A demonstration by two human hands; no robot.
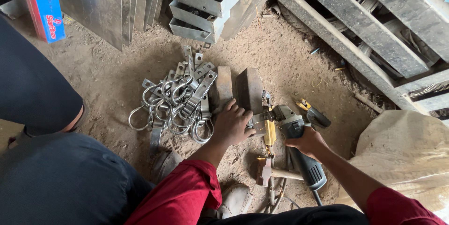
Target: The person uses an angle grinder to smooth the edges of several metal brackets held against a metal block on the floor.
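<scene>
Grinder at work on a dirt floor [117,75]

Right hand [306,143], fingers clamped on an angle grinder [299,145]; left hand [232,124], fingers curled, presses a metal piece [258,123] beside two blocks [238,87], right of piled metal clamps [180,103].

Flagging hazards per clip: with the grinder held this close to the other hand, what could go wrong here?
1. The left hand pins a small metal piece right beside the grinder head, so a slip could reach the fingers.
2. Both hands are bare; the right hand alone steers the tool, so a kick might twist it.
3. Loose hooks lie close by and could snag.
</scene>
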